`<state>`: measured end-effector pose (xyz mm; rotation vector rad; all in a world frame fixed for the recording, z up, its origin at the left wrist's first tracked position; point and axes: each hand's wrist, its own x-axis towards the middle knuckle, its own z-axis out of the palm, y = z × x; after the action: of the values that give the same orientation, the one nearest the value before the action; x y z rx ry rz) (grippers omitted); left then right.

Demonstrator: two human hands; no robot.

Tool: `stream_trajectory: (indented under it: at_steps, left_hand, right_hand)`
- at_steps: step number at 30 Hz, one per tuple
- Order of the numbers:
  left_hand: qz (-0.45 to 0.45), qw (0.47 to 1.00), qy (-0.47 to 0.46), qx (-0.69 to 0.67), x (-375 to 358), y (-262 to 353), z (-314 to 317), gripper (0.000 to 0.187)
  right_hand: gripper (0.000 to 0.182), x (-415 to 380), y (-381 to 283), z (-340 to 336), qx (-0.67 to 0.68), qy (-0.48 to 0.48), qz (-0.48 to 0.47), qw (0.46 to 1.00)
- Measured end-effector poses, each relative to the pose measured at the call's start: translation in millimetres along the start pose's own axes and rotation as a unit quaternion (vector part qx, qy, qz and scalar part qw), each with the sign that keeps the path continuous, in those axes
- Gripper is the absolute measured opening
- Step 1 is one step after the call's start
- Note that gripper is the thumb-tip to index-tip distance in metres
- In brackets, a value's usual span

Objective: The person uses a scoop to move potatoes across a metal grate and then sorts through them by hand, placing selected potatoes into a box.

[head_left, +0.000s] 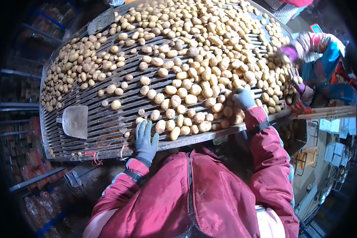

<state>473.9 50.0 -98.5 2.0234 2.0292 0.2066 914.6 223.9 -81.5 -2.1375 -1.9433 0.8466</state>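
Many potatoes (206,67) lie spread over a slatted metal table (107,99), heaped thickest at the centre and right. My left hand (146,141), in a grey glove, rests on the slats near the front edge, fingers spread, holding nothing, with a few potatoes just beyond the fingertips. My right hand (244,99), also gloved, is among the potatoes near the front right. Its fingers are bent and partly hidden, so I cannot tell whether they hold a potato.
A flat scoop (75,122) lies on the slats at the left. At the right edge a co-worker's purple-gloved hands (288,53) are over the potatoes. Another person's sleeve (297,2) shows at the top right. Red string (96,158) hangs at the front edge.
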Motion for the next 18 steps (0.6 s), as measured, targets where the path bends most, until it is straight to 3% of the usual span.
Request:
stream_trajectory:
  at_steps: [2, 3, 4, 6, 7, 8, 10, 12, 13, 16, 17, 18]
  left_hand:
    - [-0.030, 0.999, -0.001, -0.026, 1.5, 4.0, -0.7, 0.061]
    - [-0.020, 1.000, 0.011, -0.002, 2.7, 5.0, 1.4, 0.061]
    - [-0.010, 0.999, 0.022, 0.022, 3.1, 5.4, 3.5, 0.060]
    - [-0.004, 0.997, 0.027, 0.074, 5.3, 3.6, 11.2, 0.059]
    - [-0.015, 0.998, 0.016, 0.060, 5.6, 5.8, 9.2, 0.058]
    - [-0.025, 0.999, 0.006, 0.046, 6.2, 8.6, 6.6, 0.058]
    - [-0.047, 0.998, -0.005, 0.037, 6.0, 15.2, -1.2, 0.056]
    - [-0.059, 0.998, -0.016, 0.024, 6.9, 20.8, -8.0, 0.054]
    - [-0.052, 0.996, -0.008, 0.071, 5.8, 23.6, -10.0, 0.053]
    - [-0.069, 0.996, -0.010, 0.063, 8.1, 34.9, -26.2, 0.052]
    - [-0.056, 0.998, 0.024, 0.032, 7.4, 33.7, -25.0, 0.051]
    - [-0.061, 0.997, 0.023, 0.034, 6.7, 33.4, -25.4, 0.051]
  right_hand:
    - [0.020, -0.2, 5.4, -0.2, 0.069, 0.008, 0.013, 0.997]
    - [0.021, -3.7, -10.8, -13.2, 0.181, -0.009, 0.075, 0.981]
    - [0.021, 33.9, 32.1, 22.2, 0.084, 0.077, -0.036, 0.993]
    - [0.022, 34.9, -23.1, -6.7, 0.228, 0.048, 0.000, 0.972]
    - [0.025, 56.5, -25.5, 2.5, 0.189, 0.090, -0.059, 0.976]
    - [0.028, 55.1, -58.4, -15.2, 0.294, 0.042, -0.058, 0.953]
    - [0.032, 113.9, -53.9, 11.4, 0.186, 0.068, -0.129, 0.972]
    - [0.035, 120.7, -102.4, -9.0, 0.178, 0.035, -0.134, 0.974]
    - [0.036, 149.9, -98.6, 13.5, 0.186, 0.046, -0.103, 0.976]
    - [0.048, 163.6, -145.7, 2.6, 0.050, 0.040, -0.094, 0.994]
    - [0.051, 167.7, -160.0, -4.4, 0.041, -0.017, -0.079, 0.996]
    - [0.047, 169.7, -176.0, -0.4, -0.026, 0.015, -0.100, 0.995]
